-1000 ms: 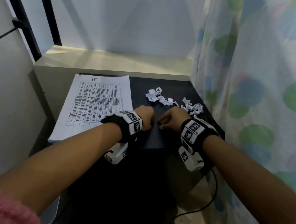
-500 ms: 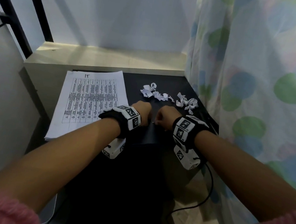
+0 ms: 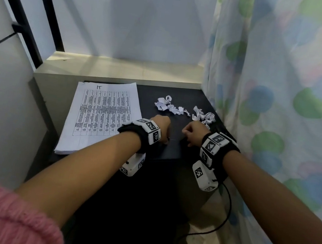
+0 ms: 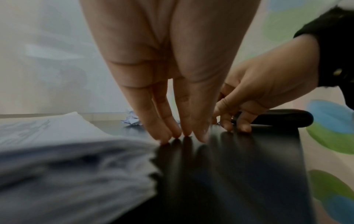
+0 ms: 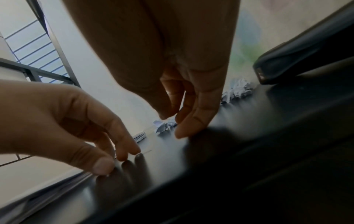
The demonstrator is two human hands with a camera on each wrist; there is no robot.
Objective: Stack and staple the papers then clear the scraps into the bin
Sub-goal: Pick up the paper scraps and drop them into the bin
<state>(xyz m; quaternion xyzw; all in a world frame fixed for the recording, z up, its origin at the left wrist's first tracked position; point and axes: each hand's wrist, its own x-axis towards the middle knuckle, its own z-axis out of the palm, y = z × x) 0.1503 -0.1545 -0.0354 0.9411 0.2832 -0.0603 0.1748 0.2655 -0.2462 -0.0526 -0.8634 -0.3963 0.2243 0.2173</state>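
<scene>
A: Where is the stack of papers (image 3: 102, 117)?

B: Flat on the black tabletop (image 3: 151, 93), at its left side, printed table facing up and "IT" handwritten at the top. In the left wrist view its near edges look slightly fanned, not flush.

A: And the scraps?

B: The crumpled scraps (image 3: 185, 109) lie loose on the tabletop, right of the stack and toward the far edge, in two small clusters close together. No bin shows in any view, so nothing can be said about what one holds.

A: What about the left hand (image 3: 160, 127)?

B: It sits just right of the stack, near the tabletop's front edge. The left wrist view shows its fingers (image 4: 184, 121) straight and together, tips pressed down on the bare dark surface right beside the stack's corner. That grip is open; it holds nothing.

A: The right hand (image 3: 195, 132)?

B: Just right of the left hand, the two near each other but apart. Its fingers (image 5: 195, 115) are bent downward with one tip touching the tabletop. A thin pale sliver (image 5: 146, 151) lies on the surface between the hands, too small to identify. Whether the right grip pinches anything, I cannot tell.

A: Anything else on the tabletop?

B: A black stapler (image 5: 306, 53) lies to the right of the right hand, near the dotted curtain (image 3: 284, 98).
</scene>
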